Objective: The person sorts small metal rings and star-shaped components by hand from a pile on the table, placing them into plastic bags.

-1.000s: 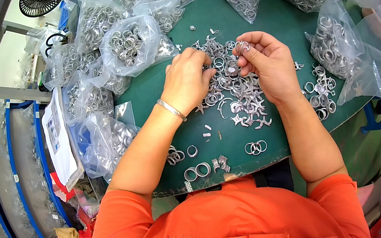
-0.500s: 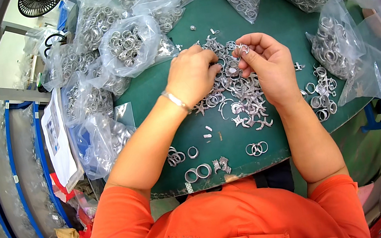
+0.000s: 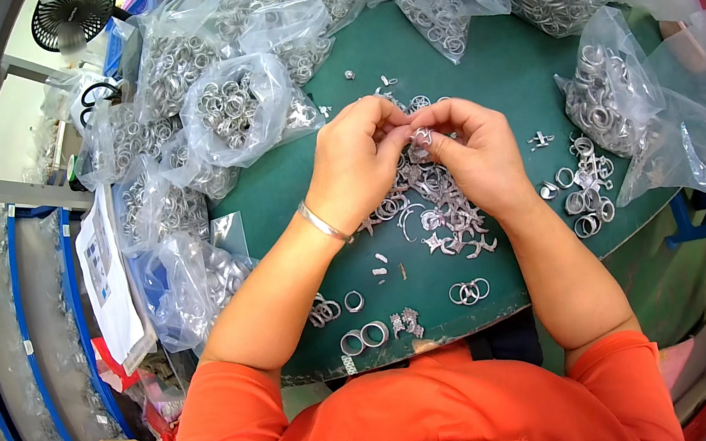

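Note:
My two hands meet above the pile of metal jewelry castings (image 3: pixel 454 213) on the green tabletop. A silver-grey ring (image 3: pixel 423 137) sits pinched between the thumb and fingers of my right hand (image 3: pixel 484 156). My left hand (image 3: pixel 354 157), with a bangle (image 3: pixel 325 223) on its wrist, is closed with its thumb and fingertips against the right fingertips. Whatever those left fingers hold is hidden. Part of the pile lies under both hands. Nearer me are a pair of linked rings (image 3: pixel 470 292), two wide rings (image 3: pixel 363 338) and small ornate pieces (image 3: pixel 407 323).
Clear bags of rings (image 3: pixel 234 114) crowd the left and back of the green table (image 3: pixel 362 275). Another bag (image 3: pixel 608 98) stands at the right, beside a loose group of rings (image 3: pixel 589 190). Papers (image 3: pixel 108 275) hang at the left, near blue-edged racks (image 3: pixel 28 340).
My right hand has moved left with the ring, and my left hand has lifted off the pile to meet it. The whole view has shifted slightly.

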Demonstrator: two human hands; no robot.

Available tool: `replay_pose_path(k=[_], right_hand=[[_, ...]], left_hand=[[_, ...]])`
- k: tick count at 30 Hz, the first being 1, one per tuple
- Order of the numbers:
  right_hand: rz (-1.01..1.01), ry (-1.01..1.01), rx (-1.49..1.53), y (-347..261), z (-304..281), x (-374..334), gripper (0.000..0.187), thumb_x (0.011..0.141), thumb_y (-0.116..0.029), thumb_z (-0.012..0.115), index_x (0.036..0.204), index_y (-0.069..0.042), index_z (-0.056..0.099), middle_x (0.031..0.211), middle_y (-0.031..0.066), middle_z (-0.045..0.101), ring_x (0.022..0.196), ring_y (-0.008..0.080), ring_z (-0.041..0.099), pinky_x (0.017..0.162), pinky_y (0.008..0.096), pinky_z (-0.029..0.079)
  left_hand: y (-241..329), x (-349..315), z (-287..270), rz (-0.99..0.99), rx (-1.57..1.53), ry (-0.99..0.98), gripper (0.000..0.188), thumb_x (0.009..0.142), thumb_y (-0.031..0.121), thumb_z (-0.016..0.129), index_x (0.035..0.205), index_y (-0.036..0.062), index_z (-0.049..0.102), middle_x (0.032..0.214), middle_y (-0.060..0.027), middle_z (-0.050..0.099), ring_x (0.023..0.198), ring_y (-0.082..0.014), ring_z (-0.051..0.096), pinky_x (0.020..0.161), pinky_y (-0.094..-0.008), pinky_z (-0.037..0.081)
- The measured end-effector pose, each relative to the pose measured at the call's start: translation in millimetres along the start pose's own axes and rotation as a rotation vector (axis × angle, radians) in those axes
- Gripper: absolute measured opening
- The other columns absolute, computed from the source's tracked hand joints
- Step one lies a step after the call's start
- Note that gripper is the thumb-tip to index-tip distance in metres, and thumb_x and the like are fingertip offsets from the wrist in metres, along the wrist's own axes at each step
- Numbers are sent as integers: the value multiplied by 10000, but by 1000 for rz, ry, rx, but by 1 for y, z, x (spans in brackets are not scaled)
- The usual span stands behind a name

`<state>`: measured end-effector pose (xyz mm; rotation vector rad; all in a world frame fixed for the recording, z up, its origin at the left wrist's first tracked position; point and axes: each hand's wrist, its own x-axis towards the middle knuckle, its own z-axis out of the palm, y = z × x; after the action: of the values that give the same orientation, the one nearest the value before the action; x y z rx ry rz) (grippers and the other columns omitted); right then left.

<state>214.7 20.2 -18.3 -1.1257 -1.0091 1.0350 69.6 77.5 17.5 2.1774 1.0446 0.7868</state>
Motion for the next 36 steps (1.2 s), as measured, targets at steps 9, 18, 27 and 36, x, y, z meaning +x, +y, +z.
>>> replay_pose_path(k=[9, 18, 27, 36], right_hand=[[-47, -98, 94, -4, 7, -5, 140, 832, 36, 569, 950, 29, 643, 880, 45, 631, 735, 98, 585, 638, 226, 470], [-411, 402, -130, -82, -37, 48, 117, 881, 18, 506, 972, 27, 579, 752, 61, 626, 634, 103, 603, 578, 224, 484], [-30, 295, -380, -60, -65, 137, 109, 890, -23, 540, 944, 52, 596, 801, 110, 664, 709, 181, 684, 579, 247, 522], [56, -43, -928, -53, -67, 184, 300, 802, -44, 638, 1096, 14, 625, 907, 67, 669, 767, 156, 623, 675, 282, 494]], left_hand=[[11, -26, -3, -170, -629, 65, 152, 850, -29, 610, 998, -26, 576, 880, -43, 623, 767, -103, 611, 705, -225, 502], [-2, -106, -31, -208, -538, 301, 390, 859, -36, 581, 1226, -5, 454, 1207, -105, 523, 1009, -156, 553, 866, -266, 448], [-15, -130, -27, 28, -394, 340, 334, 836, -79, 560, 1155, -4, 497, 1166, -129, 486, 920, -156, 574, 795, -256, 477], [-15, -127, -31, 32, -399, 358, 315, 814, -112, 561, 1108, -3, 532, 1136, -133, 504, 899, -151, 584, 772, -244, 481]])
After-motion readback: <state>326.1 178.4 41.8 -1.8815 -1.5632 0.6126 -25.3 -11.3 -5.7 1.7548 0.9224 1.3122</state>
